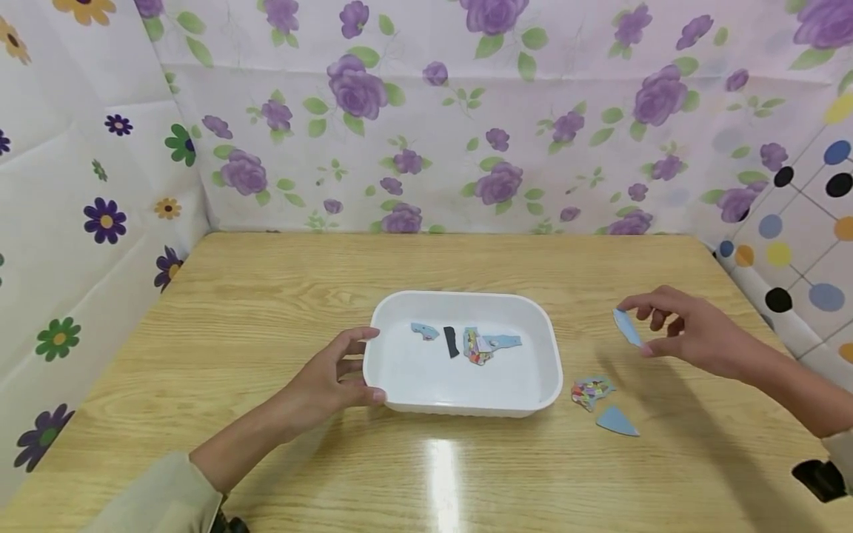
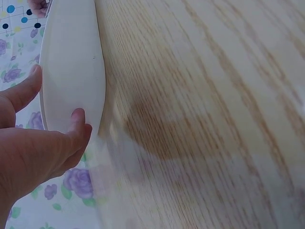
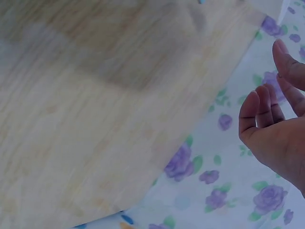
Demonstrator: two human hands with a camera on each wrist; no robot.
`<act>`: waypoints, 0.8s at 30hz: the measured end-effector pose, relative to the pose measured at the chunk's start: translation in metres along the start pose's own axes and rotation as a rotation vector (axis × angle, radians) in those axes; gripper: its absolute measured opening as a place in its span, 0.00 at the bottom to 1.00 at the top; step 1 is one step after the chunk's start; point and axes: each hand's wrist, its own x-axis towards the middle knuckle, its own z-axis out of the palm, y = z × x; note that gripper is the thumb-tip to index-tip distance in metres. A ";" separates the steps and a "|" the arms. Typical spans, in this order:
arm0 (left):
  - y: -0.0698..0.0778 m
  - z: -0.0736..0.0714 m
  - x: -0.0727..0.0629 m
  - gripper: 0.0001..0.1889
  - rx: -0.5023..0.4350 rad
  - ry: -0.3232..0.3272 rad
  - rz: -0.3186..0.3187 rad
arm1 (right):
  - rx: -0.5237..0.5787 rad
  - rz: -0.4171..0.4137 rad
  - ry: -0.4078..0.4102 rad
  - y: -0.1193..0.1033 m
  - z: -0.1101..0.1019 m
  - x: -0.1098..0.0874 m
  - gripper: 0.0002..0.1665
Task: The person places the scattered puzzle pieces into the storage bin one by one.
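Observation:
My left hand (image 1: pixel 335 370) holds the left end of a white plastic tray (image 1: pixel 466 406), thumb at the near corner and index finger at the rim. In the left wrist view, its fingertips (image 2: pixel 77 114) touch the tray's outer wall. Inside the tray lie several puzzle pieces: a small blue one (image 1: pixel 424 331), a black strip (image 1: pixel 451 342) and a colourful printed part (image 1: pixel 477 348) against a blue part (image 1: pixel 508 341). To the right, my right hand (image 1: pixel 693 333) pinches a light blue puzzle piece (image 1: pixel 627 328) between thumb and index finger, above the table. The right wrist view hides that piece.
On the wooden table (image 1: pixel 286 281), right of the tray, lie a colourful puzzle piece (image 1: pixel 591 391) and a blue triangular piece (image 1: pixel 617 421). Flowered cloth (image 1: pixel 426 148) hangs behind the table, with patterned cloth on both sides.

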 end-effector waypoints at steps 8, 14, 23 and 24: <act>0.001 0.000 0.000 0.46 -0.007 -0.006 -0.002 | 0.012 -0.018 -0.025 -0.019 0.003 0.027 0.32; 0.003 0.000 0.000 0.47 -0.003 -0.006 -0.005 | 0.034 -0.068 -0.055 -0.037 -0.002 0.045 0.31; 0.003 0.001 0.000 0.46 0.001 0.003 -0.015 | 0.084 -0.038 -0.212 -0.071 0.011 0.075 0.30; 0.003 0.000 0.000 0.46 0.002 0.004 -0.016 | 0.093 -0.040 -0.224 -0.076 0.013 0.078 0.30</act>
